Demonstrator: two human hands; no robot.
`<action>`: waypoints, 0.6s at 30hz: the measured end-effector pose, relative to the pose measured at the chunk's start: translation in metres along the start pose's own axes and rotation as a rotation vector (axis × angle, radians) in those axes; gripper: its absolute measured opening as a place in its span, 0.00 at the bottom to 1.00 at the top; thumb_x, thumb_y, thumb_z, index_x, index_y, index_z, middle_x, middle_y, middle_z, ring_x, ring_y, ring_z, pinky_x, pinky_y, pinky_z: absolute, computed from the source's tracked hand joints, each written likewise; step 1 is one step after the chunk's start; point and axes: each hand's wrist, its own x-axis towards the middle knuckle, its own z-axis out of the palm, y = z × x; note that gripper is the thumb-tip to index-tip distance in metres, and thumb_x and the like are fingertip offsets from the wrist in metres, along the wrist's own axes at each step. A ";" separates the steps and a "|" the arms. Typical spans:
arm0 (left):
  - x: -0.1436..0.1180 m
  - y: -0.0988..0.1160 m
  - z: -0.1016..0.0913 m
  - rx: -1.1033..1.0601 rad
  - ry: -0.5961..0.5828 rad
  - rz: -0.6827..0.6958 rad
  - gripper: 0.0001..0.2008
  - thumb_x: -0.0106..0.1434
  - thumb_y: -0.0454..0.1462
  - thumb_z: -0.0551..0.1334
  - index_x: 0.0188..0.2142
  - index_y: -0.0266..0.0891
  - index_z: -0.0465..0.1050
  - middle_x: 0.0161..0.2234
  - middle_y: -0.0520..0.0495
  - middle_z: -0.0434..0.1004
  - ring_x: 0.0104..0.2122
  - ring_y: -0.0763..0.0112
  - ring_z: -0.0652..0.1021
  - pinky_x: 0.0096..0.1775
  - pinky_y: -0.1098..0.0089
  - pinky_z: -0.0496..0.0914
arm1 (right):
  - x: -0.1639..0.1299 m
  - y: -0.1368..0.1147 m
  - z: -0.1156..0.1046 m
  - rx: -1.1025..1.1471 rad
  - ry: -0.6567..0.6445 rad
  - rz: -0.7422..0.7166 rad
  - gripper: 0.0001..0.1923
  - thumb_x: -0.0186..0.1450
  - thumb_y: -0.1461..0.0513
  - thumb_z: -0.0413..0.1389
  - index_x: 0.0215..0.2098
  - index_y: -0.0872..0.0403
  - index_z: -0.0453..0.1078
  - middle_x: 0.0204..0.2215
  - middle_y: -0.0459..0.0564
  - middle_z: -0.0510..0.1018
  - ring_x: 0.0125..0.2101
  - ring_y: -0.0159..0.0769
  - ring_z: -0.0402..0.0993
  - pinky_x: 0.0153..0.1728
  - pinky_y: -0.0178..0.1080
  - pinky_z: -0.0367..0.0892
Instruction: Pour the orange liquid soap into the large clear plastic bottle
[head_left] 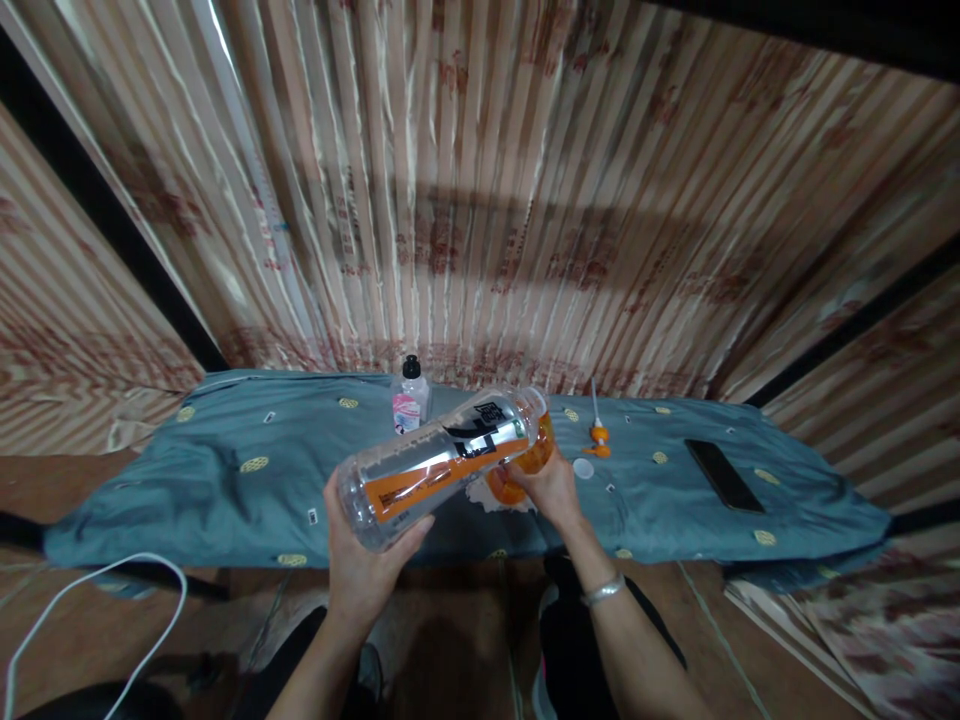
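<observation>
Clear plastic fills the middle of my view: a big bottle (442,450), its base in the left hand (369,580), thumb and fingers spread wide around it, slanting away from the near edge of the blue-green sheet (217,500). My right hand (551,490) is curled round an orange bottle (538,455) below the big bottle's neck; whether the two mouths meet I can't make out. I'd judge that pouring between them is under way, though I see no stream. A white cap (583,469) and, farther back, an orange pump (599,438) lie loose right of the hands; neither is back on. I have open room toward the sheet's left end and near right corner, short of the phone (724,475). By the far edge stands a black-capped bottle (409,400), with the curtain (465,200) closing off reach behind.
</observation>
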 end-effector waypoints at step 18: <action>-0.001 0.003 0.002 -0.022 -0.016 0.032 0.47 0.42 0.51 0.79 0.57 0.44 0.61 0.51 0.41 0.76 0.48 0.52 0.82 0.51 0.51 0.77 | 0.000 0.002 0.000 -0.006 -0.007 0.017 0.31 0.55 0.52 0.69 0.54 0.54 0.71 0.42 0.58 0.86 0.43 0.53 0.85 0.42 0.46 0.78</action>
